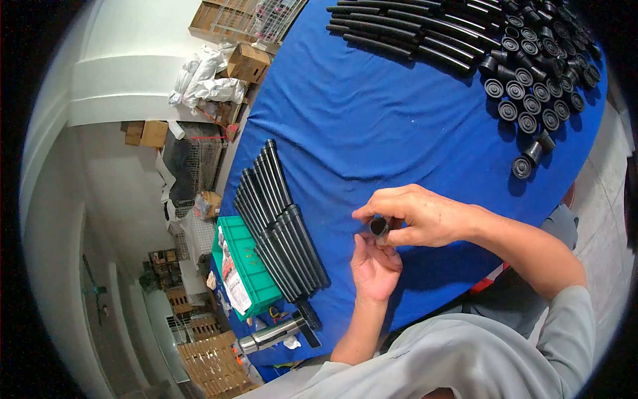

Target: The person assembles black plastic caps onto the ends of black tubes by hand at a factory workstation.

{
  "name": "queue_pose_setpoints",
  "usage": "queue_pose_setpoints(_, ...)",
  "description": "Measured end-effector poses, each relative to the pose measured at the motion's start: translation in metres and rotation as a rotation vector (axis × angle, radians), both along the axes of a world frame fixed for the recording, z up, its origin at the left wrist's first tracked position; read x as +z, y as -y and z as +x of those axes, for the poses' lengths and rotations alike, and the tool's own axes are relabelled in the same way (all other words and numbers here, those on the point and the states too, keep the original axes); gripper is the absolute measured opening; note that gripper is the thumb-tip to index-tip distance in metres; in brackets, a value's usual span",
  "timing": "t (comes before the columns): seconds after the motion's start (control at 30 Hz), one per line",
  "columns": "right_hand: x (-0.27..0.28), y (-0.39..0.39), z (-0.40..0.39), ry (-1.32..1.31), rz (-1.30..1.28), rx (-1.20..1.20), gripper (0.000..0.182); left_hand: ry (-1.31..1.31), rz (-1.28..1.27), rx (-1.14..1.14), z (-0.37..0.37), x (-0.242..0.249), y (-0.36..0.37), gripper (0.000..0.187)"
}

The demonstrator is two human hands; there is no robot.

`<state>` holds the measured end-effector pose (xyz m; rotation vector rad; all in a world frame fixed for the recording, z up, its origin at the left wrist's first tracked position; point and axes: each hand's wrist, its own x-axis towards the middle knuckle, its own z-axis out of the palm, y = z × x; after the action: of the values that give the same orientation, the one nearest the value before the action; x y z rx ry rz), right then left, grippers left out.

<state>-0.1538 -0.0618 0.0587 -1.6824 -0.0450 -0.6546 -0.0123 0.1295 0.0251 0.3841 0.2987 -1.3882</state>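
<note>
Over the blue cloth [332, 133], my right hand [425, 216] grips a short black tube [379, 227] between thumb and fingers, its round open end facing the camera. Just below it is my left hand [377, 271], palm up, its fingertips close under the tube; whether they touch it is unclear. Black tubes [282, 239] lie in rows to the left of my hands. At the top, more black tubes [412, 30] lie side by side. Many round black end caps [528, 123] with ringed faces stand or lie at the upper right.
A green crate [262, 279] with papers sits at the table's left edge. Near it are a shiny metal cylinder [269, 336] and a dark flat object [309, 335]. Cardboard boxes [247, 63] and wrapped bundles are beyond the table.
</note>
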Motion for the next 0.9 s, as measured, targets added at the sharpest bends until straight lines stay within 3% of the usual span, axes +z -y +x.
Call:
queue_pose_setpoints(0.1, 0.006, 0.0, -0.002, -0.015, 0.023, 0.026, 0.042, 0.033, -0.067, -0.08, -0.002, 0.005, 0.003, 0.042)
queue_pose_setpoints(0.3, 0.005, -0.002, -0.005, -0.059, -0.176, 0.013, 0.031, 0.049, -0.108, -0.037, -0.016, 0.012, 0.01, 0.041)
queue_pose_setpoints(0.4, -0.002, 0.004, -0.004, -0.063, -0.31, -0.095, 0.033, 0.107, -0.12, -0.027, 0.006, 0.002, 0.016, 0.038)
queue_pose_setpoints(0.43, 0.0, 0.013, -0.008, -0.116, -0.259, -0.158, 0.035, 0.271, -0.135, 0.055, 0.002, 0.016, 0.03, 0.035)
queue_pose_setpoints(0.47, -0.011, 0.021, -0.005, -0.065, -0.304, -0.365, 0.035, 0.352, -0.178, 0.078, 0.014, 0.015, 0.035, 0.035)
queue_pose_setpoints(0.53, -0.01, 0.041, -0.011, -0.247, -0.304, -0.484, 0.034, 0.411, -0.228, 0.092, 0.038, 0.012, 0.04, 0.035)
queue_pose_setpoints(0.7, 0.007, 0.023, -0.015, -0.677, -0.549, -0.103, 0.045, 0.56, -0.168, 0.139, 0.058, -0.007, 0.069, 0.031)
queue_pose_setpoints(0.8, -0.019, 0.009, -0.007, -0.638, -0.652, -0.132, 0.03, 0.586, -0.096, 0.2, 0.055, -0.023, 0.093, 0.022)
queue_pose_setpoints(0.9, -0.027, 0.007, -0.004, -0.626, -0.689, -0.159, 0.02, 0.582, -0.08, 0.23, 0.045, -0.034, 0.117, 0.042)
